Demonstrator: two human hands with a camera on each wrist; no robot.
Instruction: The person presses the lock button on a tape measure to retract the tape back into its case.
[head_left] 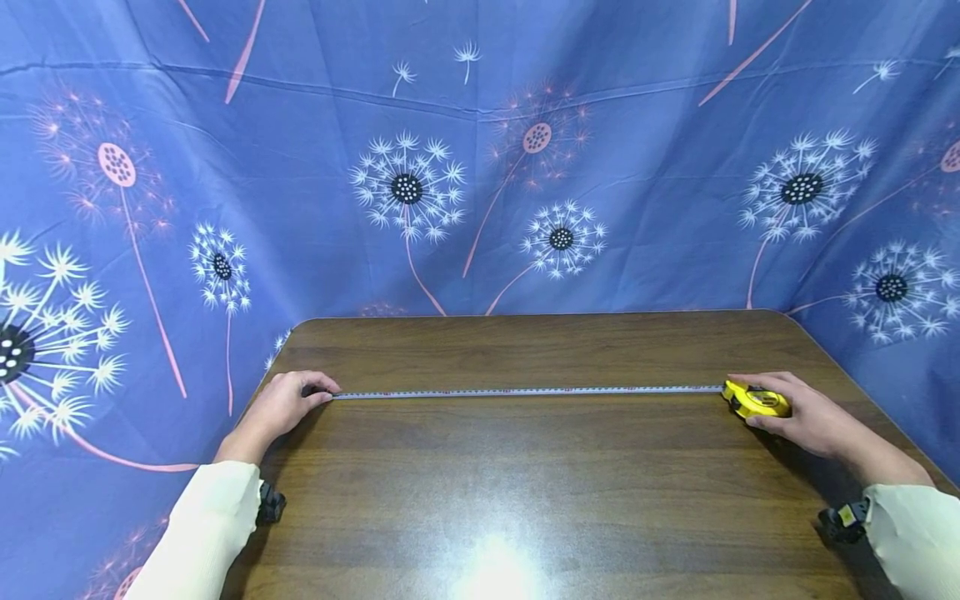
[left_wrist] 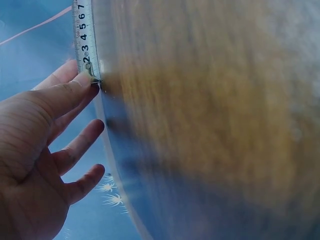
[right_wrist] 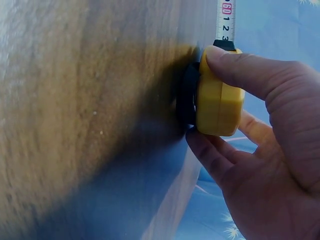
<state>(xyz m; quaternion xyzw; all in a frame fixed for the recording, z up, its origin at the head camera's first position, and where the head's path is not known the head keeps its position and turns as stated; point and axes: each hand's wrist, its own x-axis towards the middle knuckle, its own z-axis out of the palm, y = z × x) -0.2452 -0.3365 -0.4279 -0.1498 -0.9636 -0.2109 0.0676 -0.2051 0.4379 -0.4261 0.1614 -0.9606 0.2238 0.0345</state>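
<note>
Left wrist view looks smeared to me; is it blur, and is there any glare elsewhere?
Left wrist view: the brown wooden tabletop is blurred, the white tape blade numerals sharp. Right wrist view: wood soft, yellow tape measure case clear. Head view: a bright glare patch on the near tabletop, backdrop edges bowed.

A dark wooden table [head_left: 525, 492] is spanned by an extended tape blade [head_left: 525, 391] ending at a yellow tape-measure case [head_left: 757, 402].

Your glossy dark wood-grain table [head_left: 525, 467] reflects light; tape measure case [head_left: 756, 402] is smooth yellow plastic; backdrop [head_left: 480, 167] is creased cloth.
</note>
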